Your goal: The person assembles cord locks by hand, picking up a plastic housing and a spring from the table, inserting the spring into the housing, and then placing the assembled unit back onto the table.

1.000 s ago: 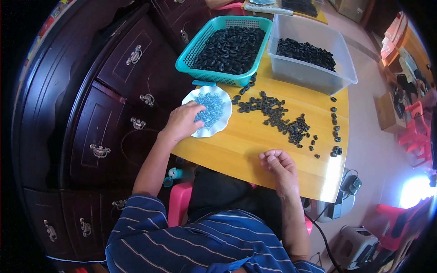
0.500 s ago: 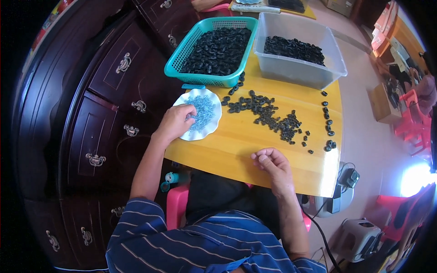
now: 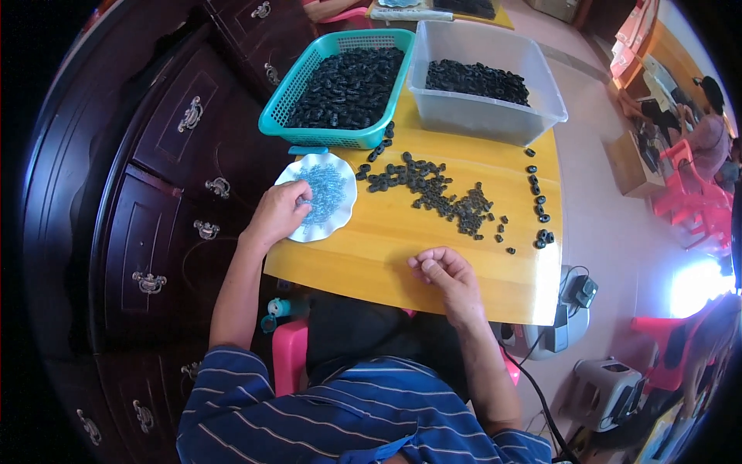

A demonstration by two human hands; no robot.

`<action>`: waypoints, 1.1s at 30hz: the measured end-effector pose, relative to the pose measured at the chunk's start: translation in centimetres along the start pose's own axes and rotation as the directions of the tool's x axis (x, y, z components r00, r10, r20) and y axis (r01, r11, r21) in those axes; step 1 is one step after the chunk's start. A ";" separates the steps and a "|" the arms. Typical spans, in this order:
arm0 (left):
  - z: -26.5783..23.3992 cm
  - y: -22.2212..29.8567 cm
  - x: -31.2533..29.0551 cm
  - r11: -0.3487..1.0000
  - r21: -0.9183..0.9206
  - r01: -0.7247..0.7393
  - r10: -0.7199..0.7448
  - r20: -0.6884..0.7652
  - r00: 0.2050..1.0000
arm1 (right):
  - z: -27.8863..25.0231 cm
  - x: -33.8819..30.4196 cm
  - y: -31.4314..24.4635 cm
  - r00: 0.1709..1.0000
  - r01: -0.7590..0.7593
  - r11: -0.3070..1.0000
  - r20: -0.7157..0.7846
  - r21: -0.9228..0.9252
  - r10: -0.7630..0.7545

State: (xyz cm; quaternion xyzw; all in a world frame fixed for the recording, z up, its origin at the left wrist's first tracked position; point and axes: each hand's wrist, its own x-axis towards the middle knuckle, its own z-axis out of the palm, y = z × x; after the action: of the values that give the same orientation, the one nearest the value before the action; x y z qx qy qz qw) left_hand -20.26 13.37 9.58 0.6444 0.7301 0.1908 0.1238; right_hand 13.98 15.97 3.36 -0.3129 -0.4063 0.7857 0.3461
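Note:
My left hand [image 3: 280, 210] reaches over a white, wavy-rimmed plate [image 3: 340, 221], its fingers bent together at the edge of a heap of tiny, bluish, see-through pieces [image 3: 325, 189]. Whatever sits in that pinch is too small to make out. Over the near part of the yellow table [image 3: 348, 267], my right hand [image 3: 452, 282] has thumb and fingertips drawn together; what they hold, if anything, does not show. Small black parts [image 3: 440, 189] lie scattered between the hands and farther back. A loose row of bigger black parts [image 3: 535, 185] runs along the right edge.
A green mesh basket [image 3: 270, 124] and a clear plastic bin [image 3: 487, 122], both with black parts inside, stand at the far side. A flat teal piece [image 3: 308, 150] lies behind the plate. Dark drawers [image 3: 166, 147] border the left. Another person [image 3: 705, 131] sits at the far right.
The whole view has shifted, so the table and containers appear a little farther left. My left hand stays at the plate, and my right hand keeps its pinch near the front edge.

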 end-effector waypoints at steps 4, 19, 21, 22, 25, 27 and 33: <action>0.2 -0.6 -0.1 0.999 -0.029 -0.016 0.017 0.004 1.000 | 0.2 -0.2 -0.2 1.000 -0.001 1.000 -0.023 -0.012 0.001; 0.2 -1.3 -0.6 0.994 -0.097 -0.056 0.053 -0.030 0.998 | 0.2 2.6 -4.4 0.955 0.248 0.944 -0.109 -0.217 -0.276; 0.4 -1.5 -0.7 0.996 -0.078 -0.032 0.029 -0.044 0.999 | -0.2 4.8 -6.4 0.909 0.358 0.890 -0.113 -0.281 -0.402; 0.5 -1.6 -0.8 0.997 -0.079 -0.026 0.022 -0.052 0.998 | 0.2 5.9 -7.8 0.861 0.407 0.815 -0.126 -0.413 -0.493; 0.9 -2.3 -0.9 0.996 -0.063 -0.056 0.050 -0.094 0.994 | -0.4 9.5 -12.1 0.701 0.345 0.287 0.042 -0.893 -0.712; 1.1 -2.8 -1.1 0.996 -0.053 -0.067 0.063 -0.077 0.995 | -0.2 12.4 -14.3 0.626 0.360 0.033 0.215 -0.932 -0.749; 1.2 -2.7 -1.1 0.996 -0.078 -0.047 0.040 -0.086 0.995 | -2.9 19.4 -15.9 0.729 -0.014 -0.387 0.256 -0.922 -0.635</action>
State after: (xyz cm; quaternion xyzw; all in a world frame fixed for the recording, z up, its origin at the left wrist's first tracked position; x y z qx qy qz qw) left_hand -22.00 12.12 7.22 0.6461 0.7121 0.2497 0.1144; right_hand 9.91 39.50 11.54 -0.4699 -0.8402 -0.0826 0.2578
